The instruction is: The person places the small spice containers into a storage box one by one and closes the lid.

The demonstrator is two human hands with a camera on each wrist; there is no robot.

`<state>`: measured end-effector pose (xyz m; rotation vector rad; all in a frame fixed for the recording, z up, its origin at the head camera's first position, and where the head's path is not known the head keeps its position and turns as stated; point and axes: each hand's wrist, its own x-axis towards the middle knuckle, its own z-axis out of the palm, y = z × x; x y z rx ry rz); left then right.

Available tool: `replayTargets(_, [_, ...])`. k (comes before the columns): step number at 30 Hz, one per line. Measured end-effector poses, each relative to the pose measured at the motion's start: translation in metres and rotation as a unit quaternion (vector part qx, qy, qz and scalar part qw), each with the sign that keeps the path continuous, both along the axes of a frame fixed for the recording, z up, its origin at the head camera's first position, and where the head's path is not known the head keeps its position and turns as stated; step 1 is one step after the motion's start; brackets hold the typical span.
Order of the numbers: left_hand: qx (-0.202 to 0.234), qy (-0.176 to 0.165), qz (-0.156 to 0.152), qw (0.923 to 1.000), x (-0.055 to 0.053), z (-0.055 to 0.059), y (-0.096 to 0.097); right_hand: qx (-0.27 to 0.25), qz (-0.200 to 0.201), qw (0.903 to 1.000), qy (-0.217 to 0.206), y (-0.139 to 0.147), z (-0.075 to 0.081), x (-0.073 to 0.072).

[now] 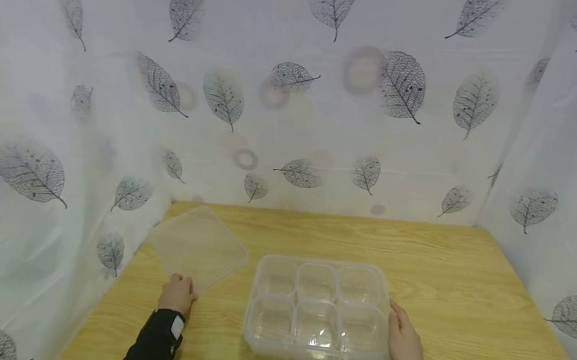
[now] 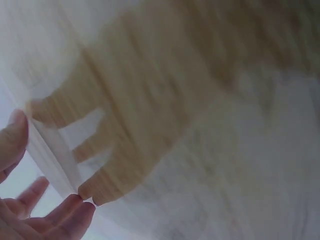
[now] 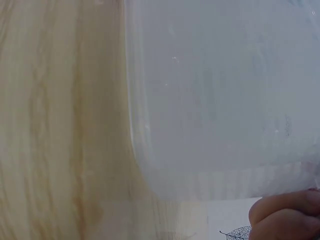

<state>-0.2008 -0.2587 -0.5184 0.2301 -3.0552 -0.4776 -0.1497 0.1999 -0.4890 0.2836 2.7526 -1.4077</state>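
My left hand (image 1: 178, 294) pinches the near corner of a thin, translucent square lid (image 1: 198, 241) at the left of the table. Close up in the left wrist view, thumb and fingertips meet the lid's edge (image 2: 52, 160), and a hand shape shows in its surface. A clear plastic box (image 1: 314, 357) with several rounded compartments stands upright at the middle. My right hand (image 1: 405, 347) holds the box by its right side, near the rim. In the right wrist view the box's wall (image 3: 210, 100) fills much of the picture, with two fingers (image 3: 285, 217) at its corner.
The wood-grain table (image 1: 493, 328) extends to the right of the box. White sheets printed with grey leaves (image 1: 340, 120) close in the back and both sides.
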Motion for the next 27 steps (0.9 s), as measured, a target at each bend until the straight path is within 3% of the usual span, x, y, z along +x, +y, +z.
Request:
replayTargets(5, [-0.003, 0.007, -0.002, 1.0000, 0.002, 0.001, 0.003, 0.000, 0.000, 1.0000, -0.003, 0.000, -0.001, 0.000])
replayTargets(15, [0.025, -0.017, 0.002, 0.9996, 0.007, 0.011, 0.006, -0.002, -0.007, 1.0000, 0.000, 0.002, -0.002, -0.001])
replayTargets(19, [0.017, -0.018, -0.003, 0.9997, 0.006, 0.009, 0.007, -0.005, -0.002, 1.0000, 0.000, 0.002, -0.001, 0.000])
replayTargets(24, [0.073, 0.000, 0.008, 0.9973, 0.002, 0.003, 0.010, -0.001, -0.002, 1.0000, 0.009, 0.002, -0.003, 0.000])
replayTargets(27, [0.140, 0.031, 0.030, 0.9893, 0.002, 0.006, 0.013, 0.002, -0.001, 0.9998, 0.018, 0.003, -0.004, 0.000])
